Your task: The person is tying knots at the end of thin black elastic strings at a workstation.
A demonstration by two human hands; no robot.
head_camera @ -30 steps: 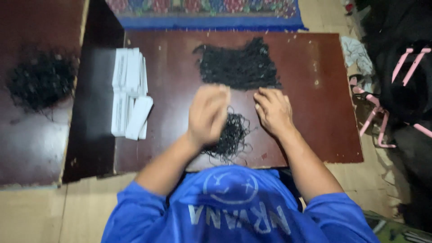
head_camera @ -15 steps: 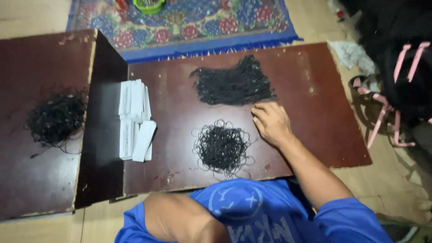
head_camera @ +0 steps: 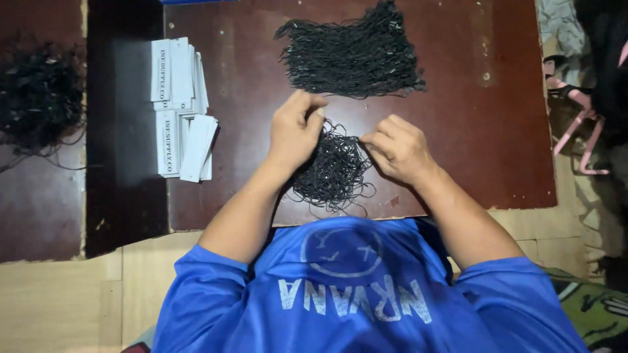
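Head view, left to right: loose black cord heap (head_camera: 39, 98), white paper tags (head_camera: 180, 108) stacked on the dark brown board (head_camera: 497, 131). Left hand (head_camera: 294, 131) and right hand (head_camera: 396, 147) pinch strands at the near tangle of black loops (head_camera: 333, 173), fingers closed narrowly on cord. Larger black cord bundle (head_camera: 353, 55) lies beyond, apart.

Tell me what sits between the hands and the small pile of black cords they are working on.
Nothing visible does. The left hand and right hand both rest on the small tangled cord pile. The larger cord bundle lies beyond it, and the white tags lie off to the left.
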